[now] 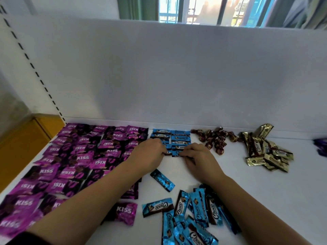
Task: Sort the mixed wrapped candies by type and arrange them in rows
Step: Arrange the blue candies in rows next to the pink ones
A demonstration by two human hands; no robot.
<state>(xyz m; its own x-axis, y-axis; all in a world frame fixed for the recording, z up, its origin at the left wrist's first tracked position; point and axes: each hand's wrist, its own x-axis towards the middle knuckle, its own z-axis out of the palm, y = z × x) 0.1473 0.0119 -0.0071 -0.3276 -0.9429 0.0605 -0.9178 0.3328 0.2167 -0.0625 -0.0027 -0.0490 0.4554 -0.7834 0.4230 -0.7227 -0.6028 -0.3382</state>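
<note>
Blue candies in rows; left hand, right hand touch nearest.

Purple wrappers read "KISS"; blue wrappers "Choco".

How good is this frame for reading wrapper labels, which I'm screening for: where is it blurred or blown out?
Head view: the window is blown out; the purple KISS candies smear toward the lower left corner; the near blue Choco pile reads clearly; the gold candies are small and soft; shadows are faint.
</note>
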